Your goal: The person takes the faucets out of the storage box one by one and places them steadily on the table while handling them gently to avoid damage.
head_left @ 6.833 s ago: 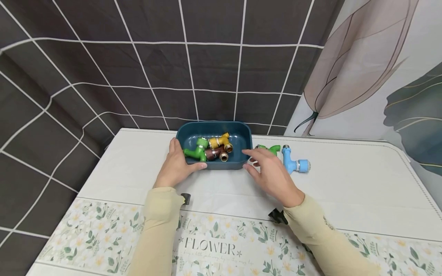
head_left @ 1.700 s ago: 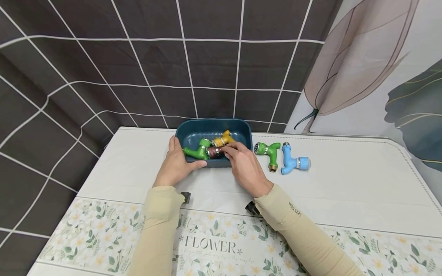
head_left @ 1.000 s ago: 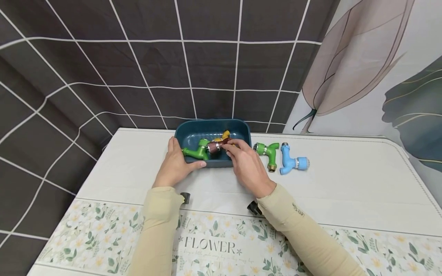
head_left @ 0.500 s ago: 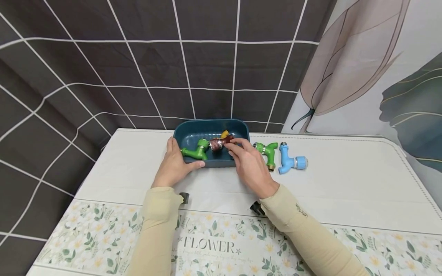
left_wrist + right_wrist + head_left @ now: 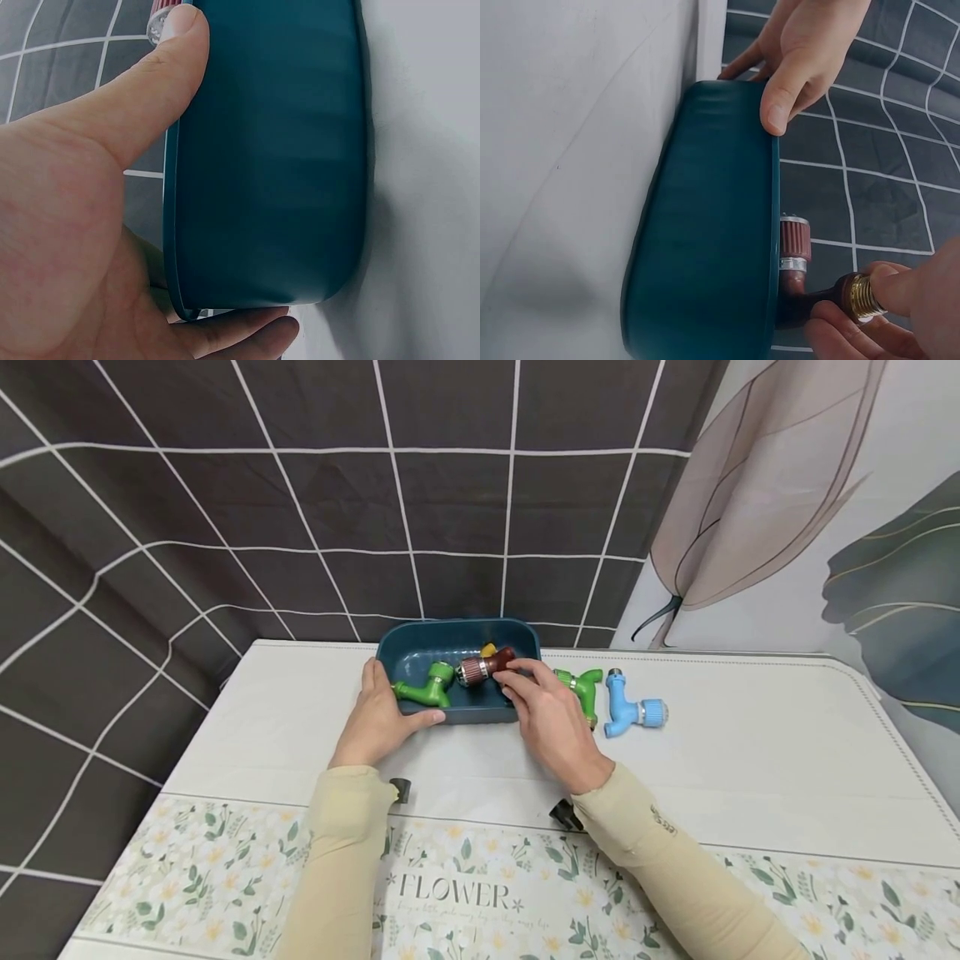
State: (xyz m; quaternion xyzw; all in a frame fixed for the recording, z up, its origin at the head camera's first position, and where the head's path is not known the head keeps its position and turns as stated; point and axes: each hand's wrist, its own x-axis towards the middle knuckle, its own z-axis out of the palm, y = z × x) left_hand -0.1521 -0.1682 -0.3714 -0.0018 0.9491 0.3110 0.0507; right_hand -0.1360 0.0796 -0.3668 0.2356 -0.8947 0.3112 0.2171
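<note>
A dark blue plastic bin [image 5: 412,647] stands at the table's back edge. My left hand [image 5: 372,718] holds its left front corner, thumb [image 5: 176,52] on the front rim and fingers along the end wall. My right hand [image 5: 553,718] pinches a brown faucet [image 5: 483,667] by its threaded brass end [image 5: 864,296], seen in the right wrist view. The ribbed handle of this faucet points left, raised to about rim height. Inside the bin lie a green faucet [image 5: 427,689] at the left and a yellow faucet [image 5: 488,650], mostly hidden behind the brown one.
Right of the bin, another green faucet [image 5: 587,689], partly covered by my right hand, and a light blue faucet [image 5: 630,710] lie on the white tabletop [image 5: 750,752]. A dark tiled-pattern curtain [image 5: 450,510] hangs close behind the bin. The table's front carries a flower print.
My right hand went from the bin's right rim into the bin, took hold of the brown faucet, and has lifted it up and rightward. The left hand stays on the bin.
</note>
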